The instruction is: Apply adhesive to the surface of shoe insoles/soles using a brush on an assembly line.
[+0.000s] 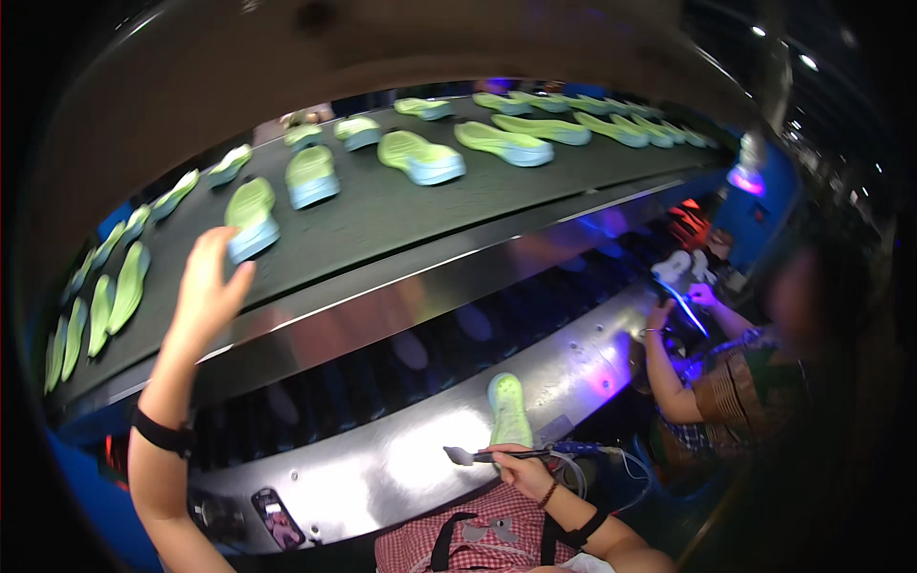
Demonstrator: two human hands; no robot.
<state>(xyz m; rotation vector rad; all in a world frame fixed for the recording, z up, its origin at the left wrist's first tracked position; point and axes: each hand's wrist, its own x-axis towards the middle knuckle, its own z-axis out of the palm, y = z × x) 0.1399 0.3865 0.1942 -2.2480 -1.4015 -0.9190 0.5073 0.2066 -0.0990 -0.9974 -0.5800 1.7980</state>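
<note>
My left hand [212, 286] reaches up to the dark conveyor belt, thumb and fingers apart. Its fingertips are at the heel edge of a green and pale-blue shoe sole [251, 215]; whether they press on it I cannot tell. Low in the middle, my right hand [523, 472] is closed around a dark-handled brush [460, 456], bristles pointing left. A thin tube [626, 463] runs near the handle's right end. Another light-green shoe sole [509, 406] lies on the metal bench just beyond my right hand, which covers its near end.
Several similar soles stand in rows along the conveyor belt [373, 224]. Below it runs a shiny metal bench [368, 477] with a phone [278, 519] at left. A co-worker [726, 372] at right handles something under purple light, beside white shoe parts [672, 265].
</note>
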